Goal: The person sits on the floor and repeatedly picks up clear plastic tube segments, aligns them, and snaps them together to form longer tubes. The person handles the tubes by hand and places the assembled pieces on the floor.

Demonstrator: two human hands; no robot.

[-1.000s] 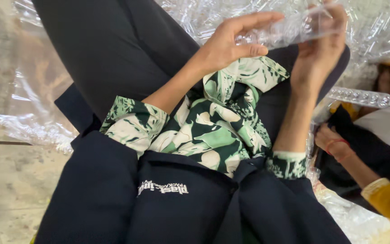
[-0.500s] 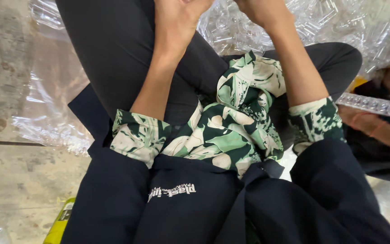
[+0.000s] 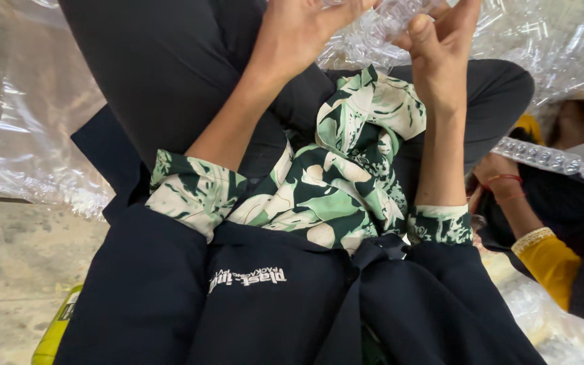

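Both hands are raised over the lap at the far edge of the view, closed on one clear plastic blister piece [image 3: 393, 20]. The left hand [image 3: 302, 30] curls its fingers over the piece's left end, and the right hand [image 3: 441, 51] pinches the right end with the thumb pressed up against it. Most of the piece runs out of the top of the frame, so its full shape cannot be told.

The plastic looks thin and slick — a hard squeeze or a twist between the two grips could crease or crack it, and a loose pinch could let it slide down onto the green patterned cloth [image 3: 336, 182] in the lap. Clear plastic sheeting [image 3: 35, 149] lies all around, so a dropped clear piece would be hard to pick out. To the right, another person's hand [image 3: 501, 186] works near a second blister strip [image 3: 542, 157] — close enough for elbows to knock.
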